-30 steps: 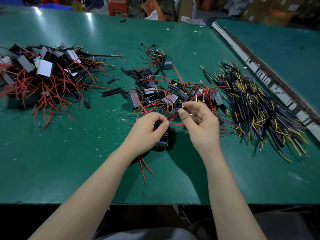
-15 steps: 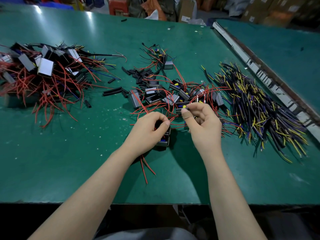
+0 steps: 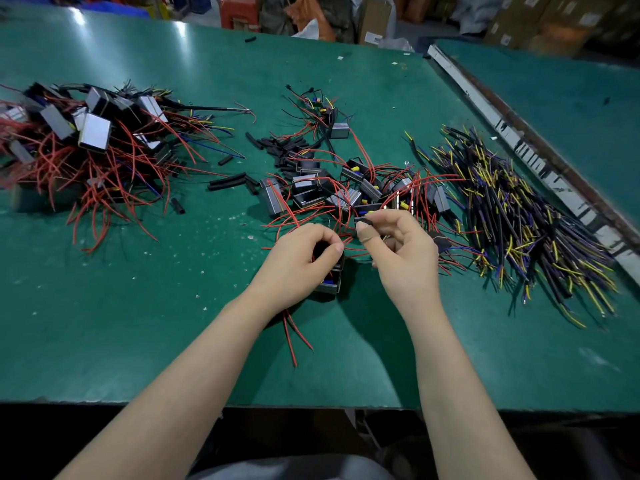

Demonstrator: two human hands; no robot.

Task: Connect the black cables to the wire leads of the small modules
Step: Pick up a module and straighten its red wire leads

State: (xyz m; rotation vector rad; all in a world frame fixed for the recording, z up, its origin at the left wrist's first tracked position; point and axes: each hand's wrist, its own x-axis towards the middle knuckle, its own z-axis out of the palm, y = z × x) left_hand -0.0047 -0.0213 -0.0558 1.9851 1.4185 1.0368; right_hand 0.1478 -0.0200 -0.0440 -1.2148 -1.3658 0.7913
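I see my left hand (image 3: 304, 261) curled around a small black box-shaped module (image 3: 329, 284) near the middle of the green work table (image 3: 138, 323), a little in from its front edge, with the module's thin red wire leads (image 3: 294, 337) trailing out under the wrist toward that edge. My right hand (image 3: 401, 251) pinches a short piece of black tubing (image 3: 363, 220) between thumb and forefinger, just beside the left fingertips. I cannot tell whether a lead is already threaded into it.

Judging progress: the big tangle of silver-faced modules with red leads and attached black cables (image 3: 93, 143) by the table's left edge looks to me like finished work, and it is sizeable. Just beyond my hands, at the table's centre, lies a loose cluster of small modules with bare red leads (image 3: 346, 192), apparently still waiting. Loose short black tube sections (image 3: 228, 181) lie scattered between the two heaps. Toward the right edge a thick bundle of black cables with yellow and blue ends (image 3: 519, 216) lies unused.

So I judge the job well under way but far from finished: one module is in hand, its joint not visibly made, and roughly a dozen modules and many cables remain.
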